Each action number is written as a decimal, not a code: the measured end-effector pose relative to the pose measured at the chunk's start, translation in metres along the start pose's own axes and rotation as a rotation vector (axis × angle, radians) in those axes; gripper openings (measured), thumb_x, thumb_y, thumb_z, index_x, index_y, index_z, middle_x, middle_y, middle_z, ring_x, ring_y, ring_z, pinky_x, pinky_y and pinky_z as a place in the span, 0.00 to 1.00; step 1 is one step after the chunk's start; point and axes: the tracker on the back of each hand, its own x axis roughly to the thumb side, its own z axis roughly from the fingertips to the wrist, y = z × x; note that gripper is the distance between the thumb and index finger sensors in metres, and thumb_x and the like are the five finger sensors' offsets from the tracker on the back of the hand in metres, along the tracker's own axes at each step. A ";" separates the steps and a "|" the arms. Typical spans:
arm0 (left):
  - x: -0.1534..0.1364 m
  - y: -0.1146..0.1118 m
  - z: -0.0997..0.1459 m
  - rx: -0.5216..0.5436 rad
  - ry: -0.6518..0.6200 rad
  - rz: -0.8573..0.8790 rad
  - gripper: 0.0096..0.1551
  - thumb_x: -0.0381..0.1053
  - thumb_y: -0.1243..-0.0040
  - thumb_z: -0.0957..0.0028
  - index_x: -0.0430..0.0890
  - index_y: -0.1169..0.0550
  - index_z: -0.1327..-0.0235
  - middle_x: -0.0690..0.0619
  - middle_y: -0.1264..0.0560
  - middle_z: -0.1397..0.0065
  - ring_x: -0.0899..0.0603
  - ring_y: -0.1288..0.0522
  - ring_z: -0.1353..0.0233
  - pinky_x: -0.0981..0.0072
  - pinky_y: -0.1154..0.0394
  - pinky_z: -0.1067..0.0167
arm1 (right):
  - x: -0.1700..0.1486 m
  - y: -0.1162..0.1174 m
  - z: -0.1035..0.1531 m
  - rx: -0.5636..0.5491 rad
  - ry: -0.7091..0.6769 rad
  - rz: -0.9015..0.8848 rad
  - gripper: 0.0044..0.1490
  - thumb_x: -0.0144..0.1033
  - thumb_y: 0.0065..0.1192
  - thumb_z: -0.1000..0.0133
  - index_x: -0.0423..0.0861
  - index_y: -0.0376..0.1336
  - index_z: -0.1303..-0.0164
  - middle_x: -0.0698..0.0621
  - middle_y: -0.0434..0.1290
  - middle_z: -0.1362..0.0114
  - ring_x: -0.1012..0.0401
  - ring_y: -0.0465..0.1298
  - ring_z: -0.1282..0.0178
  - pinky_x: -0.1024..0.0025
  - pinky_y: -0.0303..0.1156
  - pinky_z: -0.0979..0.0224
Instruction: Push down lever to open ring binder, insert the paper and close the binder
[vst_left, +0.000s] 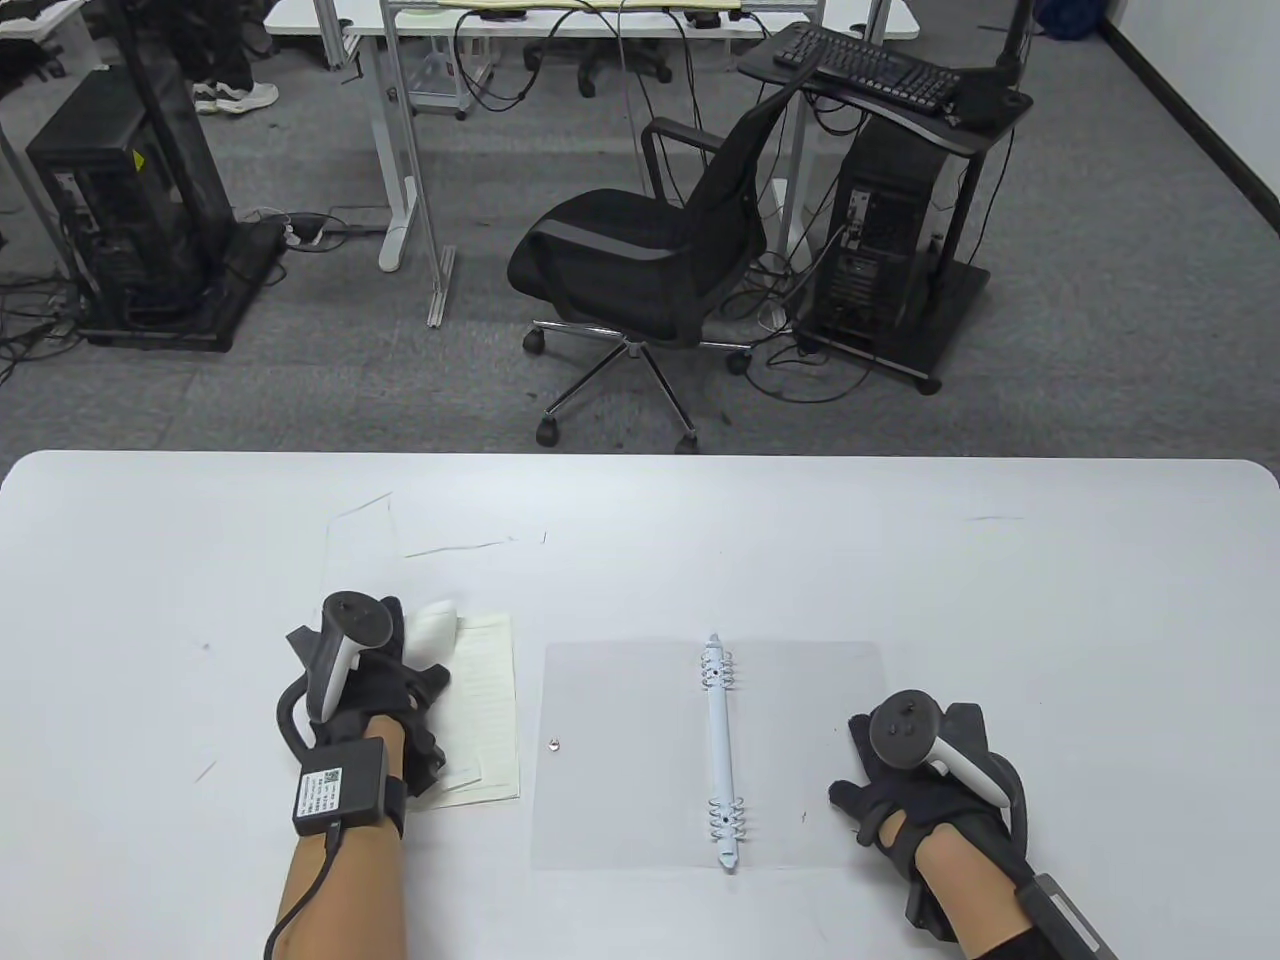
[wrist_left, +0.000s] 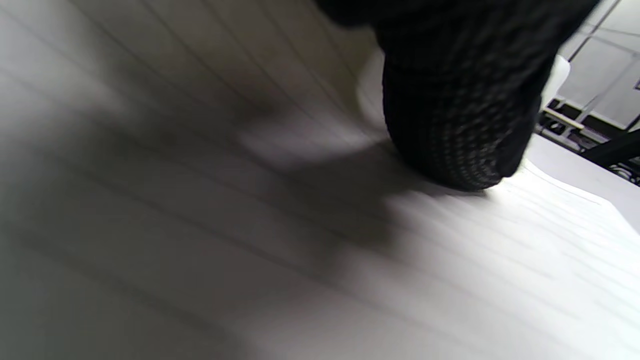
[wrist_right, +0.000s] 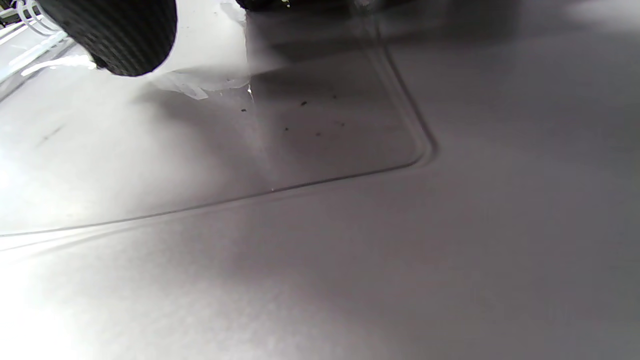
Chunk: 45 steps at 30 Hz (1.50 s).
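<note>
Binder first: a clear, frosted plastic ring binder lies opened flat on the white bench, its slim white ring spine running up the middle with a cluster of small rings near each end. Whether the rings are parted or closed is too fine to tell. No paper sits on them, so the insertion and the closing both appear to remain; the task looks to be at an early stage.

The small stack of cream, faintly lined paper sheets lies just left of the binder, apart from it. The left hand, in a black knit sensor glove, rests on that stack; the left wrist view shows a fingertip pressing flat on the lined sheet. Its fingers seem fairly straight, holding nothing.

The right hand lies on the bench at the binder's right edge, fingers spread and relaxed, gripping nothing. The right wrist view shows the cover's rounded, translucent corner, smooth and slightly glossy.
</note>
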 end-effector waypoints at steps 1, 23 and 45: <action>0.000 0.000 0.003 0.026 -0.011 -0.001 0.55 0.61 0.19 0.64 0.71 0.44 0.30 0.69 0.33 0.20 0.47 0.38 0.17 0.39 0.44 0.21 | 0.000 0.000 0.000 -0.001 -0.001 -0.002 0.50 0.59 0.56 0.44 0.54 0.40 0.18 0.51 0.35 0.12 0.42 0.34 0.17 0.33 0.42 0.25; 0.084 0.081 0.176 -0.260 -0.760 0.411 0.44 0.57 0.15 0.58 0.62 0.31 0.31 0.67 0.15 0.43 0.47 0.16 0.39 0.42 0.30 0.29 | 0.020 -0.040 0.039 -0.135 -0.304 -0.295 0.58 0.62 0.59 0.49 0.50 0.38 0.17 0.44 0.37 0.10 0.38 0.36 0.16 0.29 0.43 0.24; 0.121 -0.063 0.272 -0.162 -0.898 0.418 0.58 0.68 0.27 0.58 0.60 0.51 0.25 0.58 0.45 0.14 0.36 0.42 0.15 0.34 0.44 0.25 | 0.046 0.005 0.071 -0.103 -0.715 -0.843 0.25 0.42 0.74 0.49 0.55 0.74 0.40 0.52 0.82 0.36 0.47 0.81 0.39 0.35 0.63 0.28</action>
